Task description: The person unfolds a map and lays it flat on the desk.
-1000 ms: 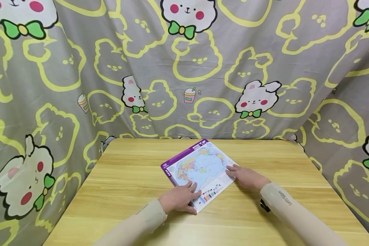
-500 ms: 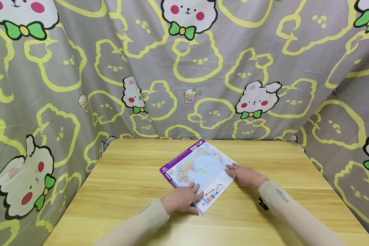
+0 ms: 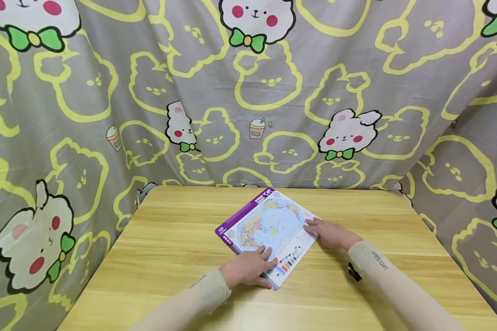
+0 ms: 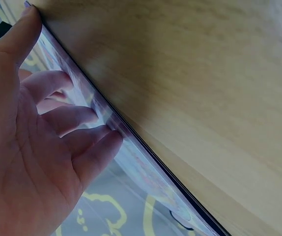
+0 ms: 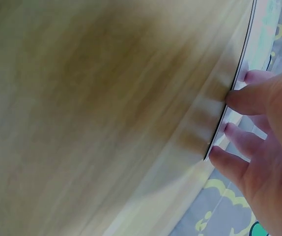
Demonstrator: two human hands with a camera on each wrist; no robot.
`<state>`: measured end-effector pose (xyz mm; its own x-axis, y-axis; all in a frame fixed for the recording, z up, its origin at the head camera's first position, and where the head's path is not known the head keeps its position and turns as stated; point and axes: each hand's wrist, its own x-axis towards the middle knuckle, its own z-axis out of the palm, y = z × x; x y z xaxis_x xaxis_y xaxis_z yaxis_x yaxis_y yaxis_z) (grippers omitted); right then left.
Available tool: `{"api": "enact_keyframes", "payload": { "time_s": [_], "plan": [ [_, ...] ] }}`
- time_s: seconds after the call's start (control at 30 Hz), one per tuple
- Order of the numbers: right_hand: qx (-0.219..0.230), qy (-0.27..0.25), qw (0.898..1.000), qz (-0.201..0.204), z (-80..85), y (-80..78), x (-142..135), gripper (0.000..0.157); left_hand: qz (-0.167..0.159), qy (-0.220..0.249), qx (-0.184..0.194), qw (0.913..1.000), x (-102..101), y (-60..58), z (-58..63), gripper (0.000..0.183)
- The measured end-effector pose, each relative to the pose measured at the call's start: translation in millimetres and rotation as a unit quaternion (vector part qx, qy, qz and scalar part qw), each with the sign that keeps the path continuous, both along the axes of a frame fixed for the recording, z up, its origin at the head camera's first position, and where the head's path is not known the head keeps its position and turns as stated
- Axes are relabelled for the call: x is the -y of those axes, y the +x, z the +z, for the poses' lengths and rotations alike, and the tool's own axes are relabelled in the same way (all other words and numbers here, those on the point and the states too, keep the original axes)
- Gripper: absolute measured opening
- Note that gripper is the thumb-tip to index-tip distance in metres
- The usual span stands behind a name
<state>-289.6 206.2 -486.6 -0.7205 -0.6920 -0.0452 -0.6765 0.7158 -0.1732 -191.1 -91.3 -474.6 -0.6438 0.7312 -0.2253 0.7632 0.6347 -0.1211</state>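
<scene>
World map sheet (image 3: 279,220), one: thin, lying flat on the table and turned at a slant, its far corner close to the table's back edge. Printed with an oval map in blue and other pale colours, a coloured legend towards its near edge, and a purple band (image 3: 238,216) with white lettering along the far left edge.

Left hand (image 3: 248,268), one: fingers spread, resting over the near left part of the sheet, fingertips upon its surface; thumb held apart along the edge by the near corner. Nothing pinched.

Right hand (image 3: 334,235), one: laid at the sheet's right edge, fingers loosely extended, fingertips touching the surface and the rim; no curl round the sheet to be seen.

Sleeves, a pair: left sleeve (image 3: 190,296) and right sleeve (image 3: 391,278), beige, dark lettering on each. Beneath the right wrist, a small black item (image 3: 354,272), its kind unclear.

Table (image 3: 165,230), one: pale yellow wood grain.

Curtain (image 3: 215,89): grey, enclosing the back and sides, with yellow outlines, white rabbits in green bows, and pink lidded drink cups with straws, printed only.
</scene>
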Motion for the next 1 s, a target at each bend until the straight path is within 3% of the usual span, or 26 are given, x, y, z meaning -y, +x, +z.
{"api": "enact_keyframes", "payload": {
  "time_s": [0.37,1.0],
  "plan": [
    [0.028,-0.002,0.999,-0.029,1.9,-3.6,0,0.047,0.007,-0.001,-0.012,0.9999,-5,2.5,-1.4,0.070],
    [0.014,0.007,1.000,-0.018,-1.5,-18.6,-5,0.046,0.027,-0.003,-0.011,0.9996,-18,7.4,0.9,0.067]
  ]
}}
